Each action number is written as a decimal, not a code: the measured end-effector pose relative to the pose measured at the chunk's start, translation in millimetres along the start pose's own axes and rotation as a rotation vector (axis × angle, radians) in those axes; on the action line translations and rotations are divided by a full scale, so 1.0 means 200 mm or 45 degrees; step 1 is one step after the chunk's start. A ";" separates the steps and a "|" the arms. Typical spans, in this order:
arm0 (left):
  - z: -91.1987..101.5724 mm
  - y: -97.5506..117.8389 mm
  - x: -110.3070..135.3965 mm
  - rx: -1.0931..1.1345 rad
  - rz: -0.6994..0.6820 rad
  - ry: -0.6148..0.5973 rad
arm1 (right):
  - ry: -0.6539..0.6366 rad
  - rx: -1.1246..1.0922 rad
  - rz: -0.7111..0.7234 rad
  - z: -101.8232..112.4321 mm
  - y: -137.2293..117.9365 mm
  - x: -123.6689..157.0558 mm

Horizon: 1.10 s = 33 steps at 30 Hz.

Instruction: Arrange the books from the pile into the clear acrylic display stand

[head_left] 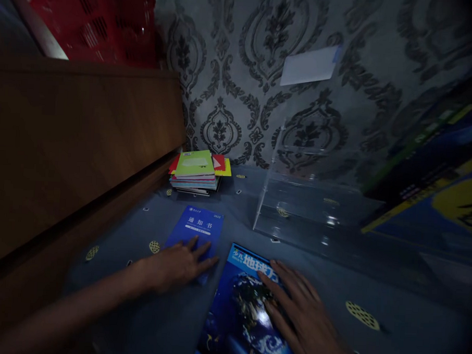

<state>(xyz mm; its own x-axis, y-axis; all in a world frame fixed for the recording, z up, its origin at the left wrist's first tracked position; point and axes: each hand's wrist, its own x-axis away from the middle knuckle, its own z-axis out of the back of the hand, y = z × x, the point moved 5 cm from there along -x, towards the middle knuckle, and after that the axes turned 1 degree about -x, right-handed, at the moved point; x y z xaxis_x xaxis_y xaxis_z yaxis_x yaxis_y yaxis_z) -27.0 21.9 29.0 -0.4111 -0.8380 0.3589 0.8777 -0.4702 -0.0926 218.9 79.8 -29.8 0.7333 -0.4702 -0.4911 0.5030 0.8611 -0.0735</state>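
My left hand (pixel 181 266) lies with spread fingers over the lower part of a blue booklet (pixel 197 223) with white Chinese print and "2022" on its cover. To the right, my right hand (pixel 298 305) rests, fingers stretched out, on the right side of a glossy dark blue book (pixel 233 312) that pictures the Earth from space. Both the booklet and the book lie flat on the cloth, side by side with a gap between them. The lower end of the book runs out of view, and my left hand covers the booklet's lower end.
A stack of notebooks (pixel 195 167), green on top, sits at the back left by the wall. A clear acrylic stand (pixel 270 199) holds books (pixel 450 191) at the right. Wooden furniture (pixel 81 139) borders the left, with a red basket (pixel 105 30) on it. The grey-blue cloth (pixel 123 250) has pineapple prints.
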 end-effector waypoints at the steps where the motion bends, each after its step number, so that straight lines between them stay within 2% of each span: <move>1: -0.02 -0.02 0.01 -0.045 0.042 -0.004 | 0.003 0.002 0.002 0.01 0.00 0.00; 4: -0.08 -0.12 0.05 -0.135 0.208 -0.007 | 0.037 0.004 -0.003 0.01 -0.01 -0.01; 8: -0.14 -0.33 0.12 -0.142 0.369 0.067 | 0.069 -0.009 -0.017 0.00 -0.01 0.00; 12: -0.17 -0.51 0.17 -0.085 0.399 0.112 | 0.063 -0.035 -0.021 -0.01 0.00 0.00; 16: -0.17 -0.56 0.19 0.010 0.376 0.056 | -0.004 -0.058 -0.031 0.03 -0.02 -0.02; 18: -0.14 -0.52 0.19 0.040 0.399 0.017 | -0.056 -0.062 -0.041 0.05 -0.03 -0.03; 20: -0.09 -0.41 0.17 0.085 0.381 0.045 | -0.080 -0.068 -0.052 0.06 -0.05 -0.04; 24: 0.05 -0.05 0.04 0.300 0.052 0.401 | -0.099 -0.137 -0.034 0.09 -0.11 -0.07; 27: 0.07 0.16 -0.11 0.291 -0.044 0.589 | -0.121 -0.203 0.023 0.11 -0.19 -0.11; 30: 0.04 0.25 -0.24 0.220 -0.028 0.714 | -0.178 -0.226 0.015 0.13 -0.23 -0.13; 33: 0.01 0.26 -0.30 0.193 0.005 0.790 | -0.206 -0.234 -0.061 0.13 -0.20 -0.12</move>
<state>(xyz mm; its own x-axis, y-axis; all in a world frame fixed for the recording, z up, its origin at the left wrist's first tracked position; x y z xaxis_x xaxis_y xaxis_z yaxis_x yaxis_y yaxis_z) 43.1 48.0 4.2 -0.4343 -0.8654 -0.2500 0.8859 -0.4606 0.0555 192.8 51.6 8.5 0.7818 -0.5234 -0.3390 0.4582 0.8509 -0.2569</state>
